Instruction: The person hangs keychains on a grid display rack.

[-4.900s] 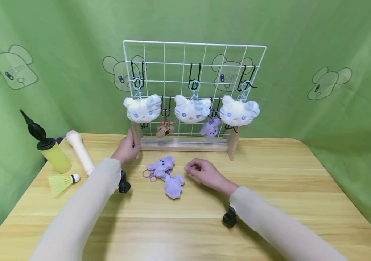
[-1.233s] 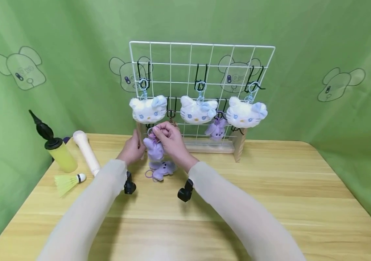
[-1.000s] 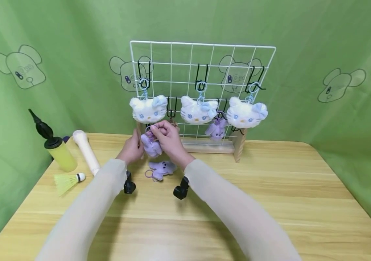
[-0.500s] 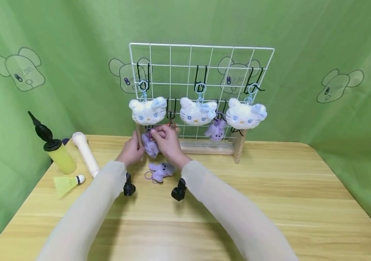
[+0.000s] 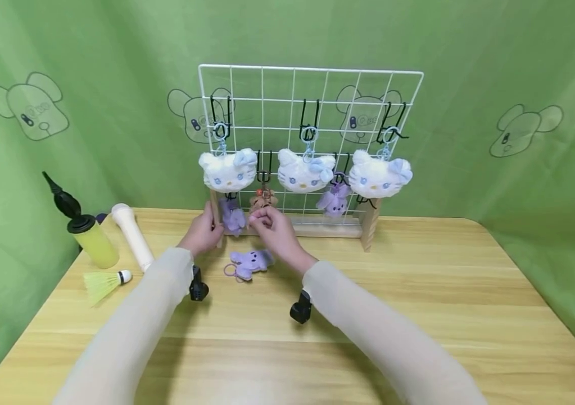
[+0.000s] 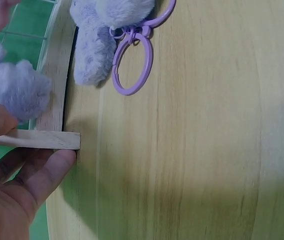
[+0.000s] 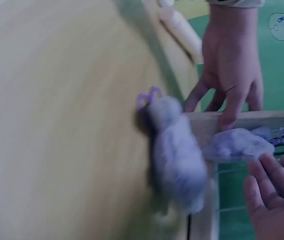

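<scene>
My left hand (image 5: 200, 233) grips the wooden left leg (image 6: 57, 139) of a white wire grid rack (image 5: 294, 70), thumb on one side and fingers on the other. A purple plush keychain (image 5: 233, 218) hangs on a lower left black hook, close beside that leg. Just right of it, my right hand (image 5: 281, 238) holds nothing; its loosely bent fingers (image 7: 272, 175) are near the hung plush in the right wrist view. Another purple plush keychain (image 5: 249, 263) lies on the table before the rack, its purple ring (image 6: 119, 82) pointing away from the rack.
White cat-head plush keychains (image 5: 229, 171) hang along the upper hooks. Lower down hang a brown plush keychain (image 5: 263, 200) and a purple one (image 5: 335, 201). At the left are a yellow pump (image 5: 96, 244), a pale microphone-shaped object (image 5: 132, 236) and a yellow shuttlecock (image 5: 107, 283).
The right hand picked up one purple plush keychain, carried it to the lower left hook, let it go there and drew back rightward. The left hand stays on the rack's leg.
</scene>
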The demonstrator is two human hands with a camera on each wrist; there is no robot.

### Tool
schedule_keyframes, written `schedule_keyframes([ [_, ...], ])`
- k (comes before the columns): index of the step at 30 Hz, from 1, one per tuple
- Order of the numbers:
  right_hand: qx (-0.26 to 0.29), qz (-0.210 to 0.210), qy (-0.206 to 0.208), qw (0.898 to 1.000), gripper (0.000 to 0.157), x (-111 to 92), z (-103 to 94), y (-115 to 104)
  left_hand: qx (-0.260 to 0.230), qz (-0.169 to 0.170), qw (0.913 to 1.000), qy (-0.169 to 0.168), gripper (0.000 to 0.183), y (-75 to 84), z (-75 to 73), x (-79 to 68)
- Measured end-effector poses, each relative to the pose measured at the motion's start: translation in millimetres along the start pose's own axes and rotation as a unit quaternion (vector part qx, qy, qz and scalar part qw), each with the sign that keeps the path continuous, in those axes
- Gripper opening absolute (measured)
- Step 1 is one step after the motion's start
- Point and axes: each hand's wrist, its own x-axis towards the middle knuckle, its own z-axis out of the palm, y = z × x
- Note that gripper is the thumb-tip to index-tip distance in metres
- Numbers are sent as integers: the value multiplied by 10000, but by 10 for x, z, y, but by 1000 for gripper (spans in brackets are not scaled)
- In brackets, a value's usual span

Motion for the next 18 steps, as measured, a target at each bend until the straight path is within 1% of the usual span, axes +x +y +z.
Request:
schedule_keyframes([
  [2,-176,-5,-258,9995,17,-49,-34,70,18,11,10000,-20,69,-8,-4,14],
  [4,-464,-132,-559,9973,15,-82,-45,145,7,27,10000,-42,68,-14,-8,17],
  [6,-807,-313,-921,9920,15,-104,-33,205,-2,28,10000,-61,68,-14,-15,11],
  [8,-1106,-550,-1281,9840,17,-119,-5,243,-22,16,10000,-72,69,-13,-19,4],
  [11,-1514,-816,-1850,9676,22,-140,48,254,-29,34,10000,-84,67,-14,-28,-5],
  [13,-1962,-991,-2121,9522,27,-152,88,248,-20,72,9999,-89,67,-21,-31,-4],
  [15,-2477,-1108,-2277,9352,32,-168,126,237,-4,108,9999,-105,67,-22,-37,-7],
  [18,-3141,-1195,-2332,9125,40,-191,182,228,41,140,9998,-129,68,-27,-37,-7],
])
